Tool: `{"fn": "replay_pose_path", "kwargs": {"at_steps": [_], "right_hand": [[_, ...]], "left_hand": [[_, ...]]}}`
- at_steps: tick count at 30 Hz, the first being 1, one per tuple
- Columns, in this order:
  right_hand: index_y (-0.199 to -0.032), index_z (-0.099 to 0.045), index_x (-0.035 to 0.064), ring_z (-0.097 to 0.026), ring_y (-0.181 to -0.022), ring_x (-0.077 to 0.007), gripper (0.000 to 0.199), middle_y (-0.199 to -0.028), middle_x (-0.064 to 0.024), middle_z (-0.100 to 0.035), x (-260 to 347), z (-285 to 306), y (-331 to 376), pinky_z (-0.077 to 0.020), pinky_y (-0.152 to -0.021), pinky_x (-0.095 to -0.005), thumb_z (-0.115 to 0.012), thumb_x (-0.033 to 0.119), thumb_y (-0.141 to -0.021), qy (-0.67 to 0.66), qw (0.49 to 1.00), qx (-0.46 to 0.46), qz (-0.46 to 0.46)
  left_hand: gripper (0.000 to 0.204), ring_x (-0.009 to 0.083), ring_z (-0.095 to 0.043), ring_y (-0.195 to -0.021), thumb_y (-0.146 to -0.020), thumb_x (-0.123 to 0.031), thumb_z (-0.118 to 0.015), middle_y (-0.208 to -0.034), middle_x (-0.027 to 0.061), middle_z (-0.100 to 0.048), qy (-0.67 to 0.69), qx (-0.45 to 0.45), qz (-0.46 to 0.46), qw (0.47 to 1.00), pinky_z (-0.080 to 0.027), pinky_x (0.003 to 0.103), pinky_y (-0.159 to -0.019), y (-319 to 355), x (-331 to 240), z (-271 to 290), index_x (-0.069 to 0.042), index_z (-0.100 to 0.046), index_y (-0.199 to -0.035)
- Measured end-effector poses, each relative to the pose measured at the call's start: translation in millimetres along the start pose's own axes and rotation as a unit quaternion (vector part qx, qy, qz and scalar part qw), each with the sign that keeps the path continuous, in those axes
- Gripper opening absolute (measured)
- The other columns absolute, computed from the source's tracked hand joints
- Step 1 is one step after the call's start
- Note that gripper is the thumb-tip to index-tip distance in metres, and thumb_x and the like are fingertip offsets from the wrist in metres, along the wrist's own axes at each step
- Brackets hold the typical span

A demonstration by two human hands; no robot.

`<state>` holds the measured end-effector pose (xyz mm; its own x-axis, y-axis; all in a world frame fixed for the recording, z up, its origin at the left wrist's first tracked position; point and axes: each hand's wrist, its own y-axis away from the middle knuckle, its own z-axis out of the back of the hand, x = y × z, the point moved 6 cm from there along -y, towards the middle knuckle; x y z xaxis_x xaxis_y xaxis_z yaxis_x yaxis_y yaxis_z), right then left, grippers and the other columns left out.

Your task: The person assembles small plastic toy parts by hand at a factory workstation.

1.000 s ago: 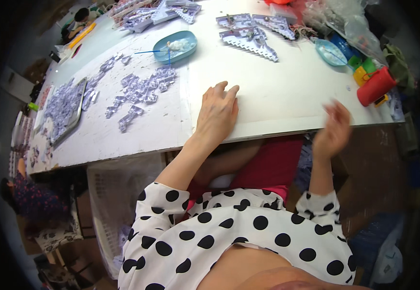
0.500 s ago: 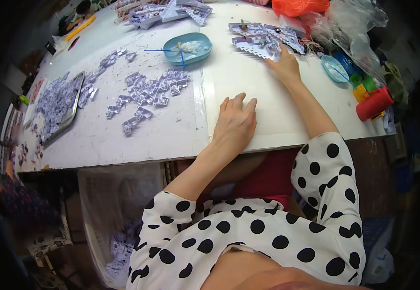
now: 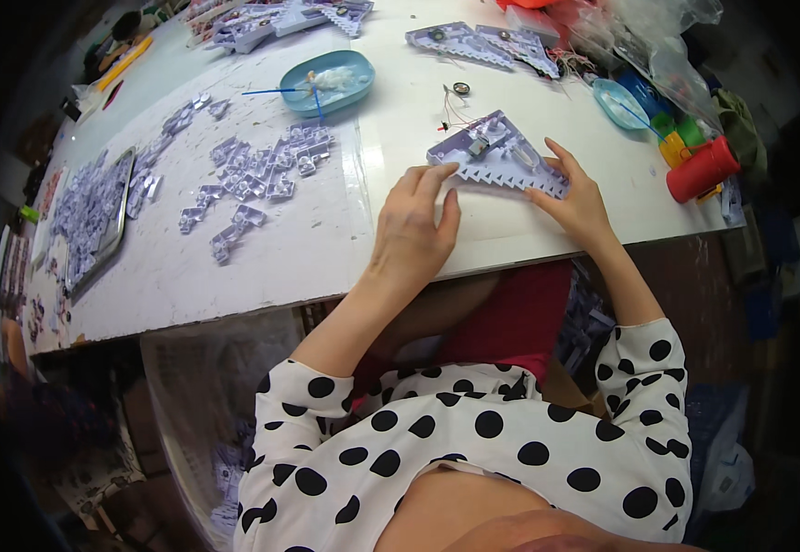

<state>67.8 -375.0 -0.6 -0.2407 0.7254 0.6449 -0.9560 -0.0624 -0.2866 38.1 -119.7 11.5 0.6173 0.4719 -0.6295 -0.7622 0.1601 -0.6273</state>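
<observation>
A lavender plastic housing (image 3: 501, 152) with a saw-toothed near edge lies in front of me, its inner side up and small parts fitted in it. Thin red wires run from it to a small round speaker-like disc (image 3: 460, 88) on the table. My right hand (image 3: 579, 198) grips the right end of the housing between thumb and fingers. At its left end, the fingertips of my left hand (image 3: 414, 225) rest by the edge, with the thumb held apart. Two similar housings (image 3: 460, 44) with electronic parts lie farther back.
Small lavender plastic pieces (image 3: 266, 166) are scattered on the left, beside a heaped metal-rimmed tray (image 3: 127, 198). A blue dish (image 3: 363, 64) holds white material and blue sticks. On the right are a smaller blue dish (image 3: 619, 103), a red cylinder (image 3: 703, 169) and plastic bags (image 3: 667, 46).
My right hand has brought one housing nearer from the back group, with its wires and disc trailing. My left hand has shifted to that housing's left end. The whole view has shifted slightly.
</observation>
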Motion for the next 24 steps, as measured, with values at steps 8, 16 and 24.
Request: {"fn": "replay_pose_path", "kwargs": {"at_steps": [8, 16, 24], "right_hand": [[-0.151, -0.046, 0.0117, -0.062, -0.117, -0.0313, 0.078, -0.126, -0.0205, -0.065, -11.6, 27.7, 25.4, -0.0508, -0.098, -0.0391, -0.080, 0.022, -0.082, 0.001, 1.000, 0.025, 0.001], [-0.152, -0.046, 0.0140, -0.058, -0.120, -0.0296, 0.074, -0.127, -0.0178, -0.061, -10.7, 38.0, 27.4, -0.0450, -0.105, -0.0377, -0.076, 0.018, -0.085, 0.001, 0.997, 0.039, 0.070], [-0.151, -0.047, 0.0131, -0.058, -0.119, -0.0301, 0.072, -0.123, -0.0184, -0.062, -14.0, 37.9, 30.9, -0.0456, -0.104, -0.0382, -0.075, 0.016, -0.084, -0.002, 0.999, 0.021, 0.040]], "left_hand": [[0.033, 0.0263, -0.068, -0.093, -0.095, -0.004, -0.062, -0.110, 0.0160, -0.065, -0.013, 0.098, 0.091, 0.991, -0.055, 0.036, -0.081, -58.6, 26.3, -1.5, -0.009, -0.062, -0.128], [0.022, 0.0284, -0.065, -0.093, -0.087, -0.022, -0.075, -0.096, 0.0126, -0.067, -0.077, 0.258, -0.130, 0.954, -0.054, 0.038, -0.082, -85.0, -26.0, -53.1, -0.006, -0.073, -0.102], [0.036, 0.0247, -0.069, -0.084, -0.087, -0.029, -0.078, -0.087, 0.0148, -0.071, -0.093, 0.222, -0.007, 0.971, -0.055, 0.035, -0.078, -82.0, -10.4, -65.7, 0.005, -0.073, -0.098]]}}
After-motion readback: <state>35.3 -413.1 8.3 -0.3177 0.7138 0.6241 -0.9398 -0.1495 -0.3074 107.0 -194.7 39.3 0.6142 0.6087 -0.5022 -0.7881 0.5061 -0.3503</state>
